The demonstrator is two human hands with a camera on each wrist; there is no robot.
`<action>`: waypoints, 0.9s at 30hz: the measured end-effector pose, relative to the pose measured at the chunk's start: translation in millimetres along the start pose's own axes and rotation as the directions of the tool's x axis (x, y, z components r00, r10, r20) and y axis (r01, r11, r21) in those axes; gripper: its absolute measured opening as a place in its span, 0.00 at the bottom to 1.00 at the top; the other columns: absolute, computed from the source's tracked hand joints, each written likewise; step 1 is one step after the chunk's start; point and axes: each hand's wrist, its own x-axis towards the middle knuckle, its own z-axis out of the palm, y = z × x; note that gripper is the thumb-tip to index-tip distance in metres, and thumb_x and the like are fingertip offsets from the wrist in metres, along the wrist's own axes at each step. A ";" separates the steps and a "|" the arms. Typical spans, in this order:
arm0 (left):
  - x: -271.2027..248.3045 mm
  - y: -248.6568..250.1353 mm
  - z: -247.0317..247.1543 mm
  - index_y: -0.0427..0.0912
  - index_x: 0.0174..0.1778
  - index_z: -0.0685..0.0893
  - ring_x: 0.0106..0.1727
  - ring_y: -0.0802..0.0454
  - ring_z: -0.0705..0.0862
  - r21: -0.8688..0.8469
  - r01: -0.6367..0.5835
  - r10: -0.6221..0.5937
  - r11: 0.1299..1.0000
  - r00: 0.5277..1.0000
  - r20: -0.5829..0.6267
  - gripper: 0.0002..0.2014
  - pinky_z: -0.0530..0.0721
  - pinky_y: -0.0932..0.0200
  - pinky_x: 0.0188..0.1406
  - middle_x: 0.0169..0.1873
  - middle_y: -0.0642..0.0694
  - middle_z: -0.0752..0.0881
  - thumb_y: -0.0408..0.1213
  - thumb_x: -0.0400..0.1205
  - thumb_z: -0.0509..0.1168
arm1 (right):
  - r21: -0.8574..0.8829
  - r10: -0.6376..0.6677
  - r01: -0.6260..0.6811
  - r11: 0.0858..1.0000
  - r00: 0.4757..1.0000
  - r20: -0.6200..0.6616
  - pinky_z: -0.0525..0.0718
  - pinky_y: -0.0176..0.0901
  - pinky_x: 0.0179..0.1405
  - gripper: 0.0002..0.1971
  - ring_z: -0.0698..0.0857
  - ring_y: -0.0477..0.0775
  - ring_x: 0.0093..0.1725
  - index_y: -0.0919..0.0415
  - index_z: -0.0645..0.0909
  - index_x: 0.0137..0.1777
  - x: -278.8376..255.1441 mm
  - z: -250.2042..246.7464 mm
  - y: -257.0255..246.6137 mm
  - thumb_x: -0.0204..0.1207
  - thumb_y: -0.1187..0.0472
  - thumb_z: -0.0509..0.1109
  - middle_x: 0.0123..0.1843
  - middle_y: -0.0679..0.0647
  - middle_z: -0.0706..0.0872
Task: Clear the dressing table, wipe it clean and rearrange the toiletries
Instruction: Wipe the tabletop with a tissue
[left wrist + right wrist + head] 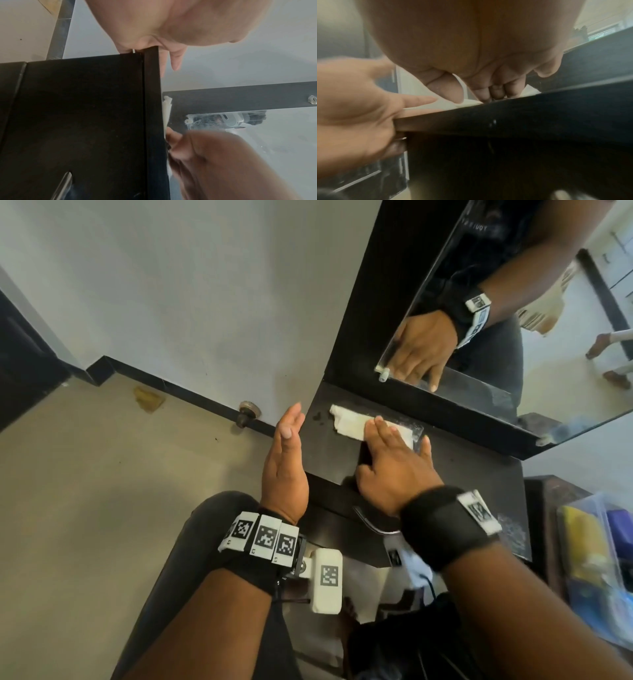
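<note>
At the centre of the head view our white cloth (359,424) lies flat on the dark worktop (455,470) just below the mirror (534,344), pinned under our right hand (394,470) with its fingers (385,429) straight and spread, presumably to wipe. Our left hand (284,463), fingers straight and holding nothing, stands edge-on against the worktop's left rim, likely as a barrier for whatever the cloth pushes off.

A home bedroom corner: dark dressing table (462,474) under its mirror (548,320) at one o'clock, tiled floor (85,491) at nine.
</note>
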 end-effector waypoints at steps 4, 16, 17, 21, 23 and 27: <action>-3.1 2.5 -0.2 0.53 0.87 0.70 0.75 0.79 0.73 -0.029 -0.006 0.006 1.000 1.000 -0.006 0.63 0.65 0.81 0.73 0.83 0.55 0.76 0.93 0.63 0.45 | 0.038 0.025 -0.025 0.999 1.000 -0.011 0.42 0.71 0.88 0.43 0.45 0.55 0.92 0.54 0.45 0.93 34.8 -8.1 -27.9 0.82 0.47 0.59 0.94 0.52 0.43; -4.1 1.1 -2.6 0.57 0.90 0.64 0.71 0.89 0.69 -0.065 0.012 -0.009 0.998 0.999 0.042 0.63 0.64 0.89 0.62 0.85 0.57 0.72 0.93 0.62 0.46 | 0.059 0.027 -0.031 0.998 0.997 0.074 0.45 0.74 0.88 0.39 0.51 0.53 0.92 0.47 0.47 0.92 6.0 -22.4 -26.3 0.84 0.47 0.59 0.94 0.44 0.44; -5.1 1.7 -2.4 0.59 0.90 0.63 0.72 0.87 0.70 -0.070 0.011 -0.008 0.997 0.999 0.039 0.62 0.65 0.85 0.65 0.86 0.58 0.71 0.93 0.62 0.47 | 0.058 0.037 -0.041 0.997 0.997 0.066 0.48 0.74 0.87 0.39 0.52 0.55 0.92 0.48 0.48 0.92 17.9 -26.4 -33.4 0.83 0.46 0.59 0.94 0.46 0.45; -7.8 1.5 -3.3 0.65 0.90 0.60 0.84 0.62 0.72 -0.164 0.041 -0.034 0.986 0.998 0.045 0.59 0.69 0.47 0.85 0.88 0.52 0.70 0.91 0.63 0.52 | 0.059 -0.074 0.070 0.996 0.996 0.056 0.46 0.78 0.86 0.41 0.51 0.56 0.92 0.50 0.49 0.92 28.7 -17.9 -68.2 0.81 0.44 0.58 0.94 0.48 0.47; -9.2 2.1 -6.1 0.70 0.88 0.59 0.86 0.50 0.73 -0.232 0.063 -0.048 0.971 0.996 0.071 0.55 0.73 0.37 0.84 0.88 0.48 0.69 0.90 0.64 0.56 | 0.071 -0.164 0.160 0.985 0.985 0.057 0.40 0.79 0.85 0.40 0.50 0.54 0.92 0.48 0.51 0.92 8.3 -9.3 -74.7 0.80 0.44 0.57 0.94 0.46 0.48; -6.0 -0.4 -8.4 0.72 0.85 0.57 0.90 0.46 0.65 -0.283 0.066 -0.055 0.957 0.997 0.044 0.57 0.68 0.35 0.87 0.91 0.47 0.60 0.91 0.60 0.57 | 0.035 -0.235 0.232 0.972 0.969 0.081 0.33 0.77 0.85 0.42 0.49 0.48 0.92 0.45 0.48 0.92 -46.9 6.8 -58.2 0.76 0.46 0.56 0.93 0.43 0.48</action>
